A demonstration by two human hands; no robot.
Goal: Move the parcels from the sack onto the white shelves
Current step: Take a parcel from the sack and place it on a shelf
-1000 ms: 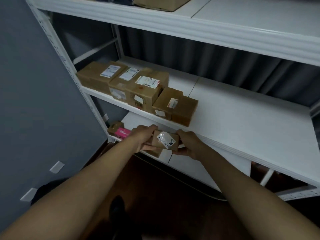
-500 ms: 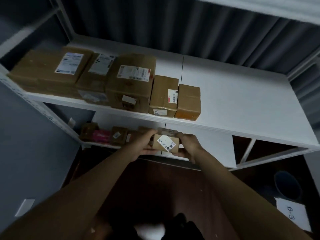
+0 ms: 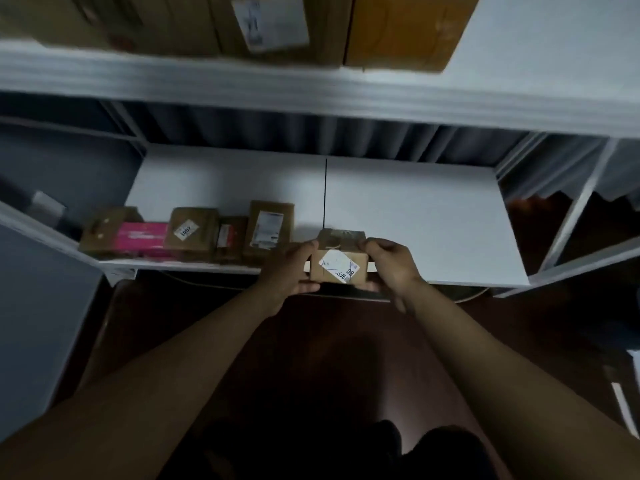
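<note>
A small brown parcel [image 3: 340, 266] with a white label is held between both hands at the front edge of the lower white shelf [image 3: 415, 209]. My left hand [image 3: 289, 271] grips its left side and my right hand [image 3: 393, 266] grips its right side. A row of several parcels [image 3: 194, 233], one with a pink band [image 3: 142, 235], stands on the same shelf just left of the held one. The sack is out of view.
The shelf above [image 3: 311, 95] carries larger brown boxes [image 3: 270, 26] right over my hands. White frame posts [image 3: 575, 209] stand at the right. A dark floor [image 3: 346, 341] lies below, and grey wall panels at the left.
My view has dropped from the middle shelf to the lower shelf. The parcel, held in both hands, has moved down to that shelf's front edge.
</note>
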